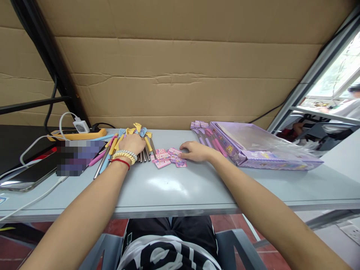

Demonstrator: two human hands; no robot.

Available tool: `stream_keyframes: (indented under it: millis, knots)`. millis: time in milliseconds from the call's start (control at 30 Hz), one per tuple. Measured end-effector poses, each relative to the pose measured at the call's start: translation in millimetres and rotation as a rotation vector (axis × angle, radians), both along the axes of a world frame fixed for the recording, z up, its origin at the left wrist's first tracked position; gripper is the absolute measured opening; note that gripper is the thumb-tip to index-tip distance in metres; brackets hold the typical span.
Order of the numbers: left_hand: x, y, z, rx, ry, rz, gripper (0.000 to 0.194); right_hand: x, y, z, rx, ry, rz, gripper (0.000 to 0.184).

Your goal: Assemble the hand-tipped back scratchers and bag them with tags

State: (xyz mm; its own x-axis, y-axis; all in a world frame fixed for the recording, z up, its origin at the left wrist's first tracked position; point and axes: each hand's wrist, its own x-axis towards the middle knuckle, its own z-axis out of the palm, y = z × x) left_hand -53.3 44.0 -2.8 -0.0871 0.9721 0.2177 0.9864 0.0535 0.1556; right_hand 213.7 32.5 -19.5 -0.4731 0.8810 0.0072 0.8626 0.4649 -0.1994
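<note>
1. Nearest, the person's black-and-white top [168, 255] and dark trousers [194, 228] show between the grey chair's arms [239, 243].
2. Beyond is the front edge of the pale worktop [168, 193].
3. At left on it lie a dark phone [30, 174] and a white cable [42, 197].
4. Small pink-and-purple cards [162, 162] lie overlapping, mid-worktop, between the two hands.
5. The right hand [197, 151] is at the cards' right side, thumb and fingers apart, fingertips by the nearest card.
6. The left hand [132, 143], with a twisted band and red cord at its wrist, lies over the hand-topped rods [148, 144]; its grip is hidden, so I cannot tell whether it has closed on any.
7. Right of the right hand, purple and pink handles [221, 147] lie alongside a purple box [253, 159].
8. Behind, at left, a yellow power strip [97, 134] carries a white charger [81, 125].
9. Farther back stands creased cardboard [180, 60].
</note>
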Motion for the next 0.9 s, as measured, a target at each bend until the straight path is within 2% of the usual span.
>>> stream_keyframes:
  millis: [100,200,300,433,567,633,700,900]
  knots:
    - [4.9,-4.6,4.3,0.020,-0.010,0.012,0.050,-1.4,-0.7,-0.2,0.008,-0.008,0.003,0.045]
    - [13.3,-9.9,7.9,0.040,-0.017,-0.109,0.052,-3.5,-1.0,-0.9,0.041,0.055,0.014,0.040]
    - [23.5,-14.6,6.7,0.046,-0.031,-0.262,0.044,-6.0,-1.6,-0.8,0.166,0.264,0.018,0.033]
    - [35.5,-23.0,2.9,0.058,-0.010,-0.439,0.035,-9.2,-5.3,1.1,0.304,0.501,0.063,0.047]
    - [41.0,-31.6,2.6,0.088,0.007,-0.571,0.033,-13.1,-8.0,-1.6,0.277,0.493,0.197,0.056]
    - [41.4,-33.5,2.9,0.094,0.023,-0.601,0.032,-15.3,-7.5,-4.3,0.275,0.478,0.211,0.057]
    - [41.3,-33.7,2.9,0.092,0.029,-0.608,0.030,-16.8,-6.0,-5.7,0.285,0.467,0.159,0.051]
    - [41.4,-32.9,2.3,0.029,0.107,-0.572,0.032,-8.7,0.3,0.0,0.259,0.466,-0.168,0.031]
